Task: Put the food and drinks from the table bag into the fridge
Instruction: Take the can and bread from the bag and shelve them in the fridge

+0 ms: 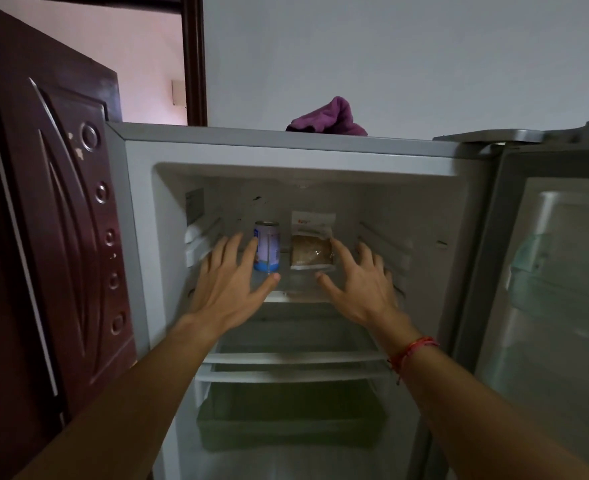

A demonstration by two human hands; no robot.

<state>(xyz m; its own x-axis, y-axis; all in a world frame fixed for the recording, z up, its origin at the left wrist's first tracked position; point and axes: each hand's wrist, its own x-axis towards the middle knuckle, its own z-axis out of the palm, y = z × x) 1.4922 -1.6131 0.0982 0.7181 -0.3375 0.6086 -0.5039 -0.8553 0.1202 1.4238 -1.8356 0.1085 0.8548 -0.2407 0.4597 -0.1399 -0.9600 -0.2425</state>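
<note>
The fridge [137,209] stands open in front of me. On its top glass shelf [287,296] a blue and white can [267,246] stands upright, and a clear food packet [312,244] with brown contents leans upright just to its right. My left hand [229,278] is spread with straight fingers just left of the can, its index finger against or just in front of the can's side. My right hand [357,285] is spread the same way beside the packet's right edge. Neither hand holds anything.
The fridge door [549,271] hangs open on the right with pale door bins. Two white shelves [293,358] and a crisper drawer [286,420] sit below. A purple cloth [327,119] lies on the fridge top. A dark wooden door [54,202] stands close on the left.
</note>
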